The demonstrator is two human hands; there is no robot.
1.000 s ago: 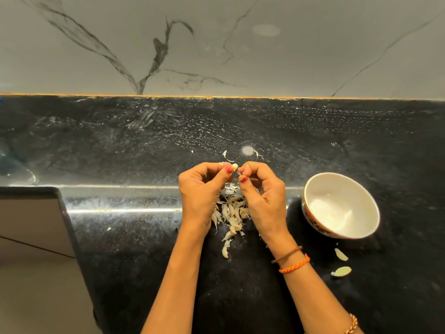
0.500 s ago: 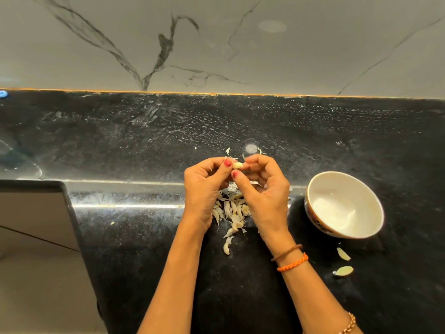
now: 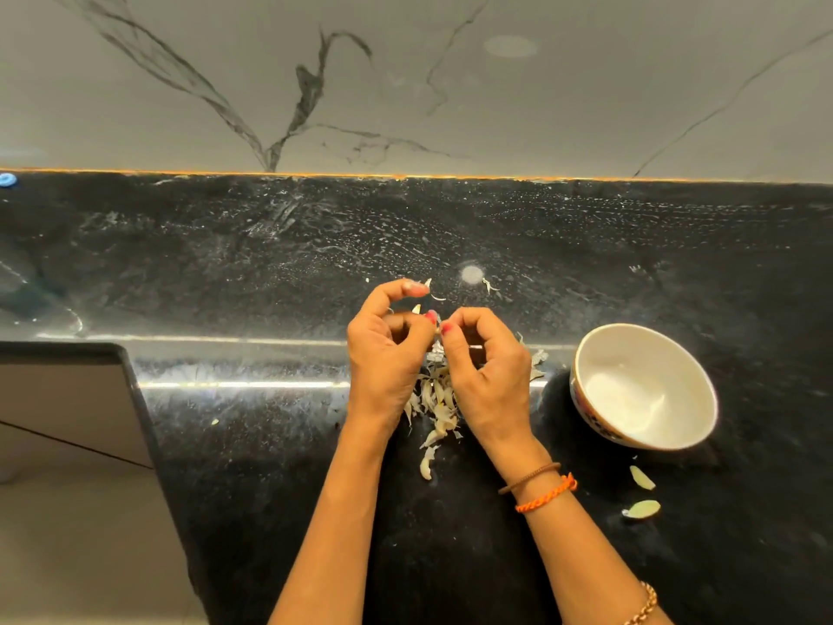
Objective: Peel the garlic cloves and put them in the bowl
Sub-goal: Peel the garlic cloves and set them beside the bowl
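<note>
- Surface point(image 3: 270, 444): carries all the things; the wall point(image 3: 405, 83) rises behind it.
- Left hand point(image 3: 387, 354) and right hand point(image 3: 487, 367): side by side at the centre, above the surface, thumb tips nearly meeting.
- Clove point(image 3: 436, 332): between the two thumb tips.
- Peels point(image 3: 435, 412): heaped on the surface under and between the hands, trailing toward the viewer.
- Bowl point(image 3: 644, 385): on the surface, right of the right hand, tilted.
- Two loose pieces point(image 3: 641, 493): on the surface just before the bowl.
- Stray scraps point(image 3: 489, 285): behind the hands.
</note>
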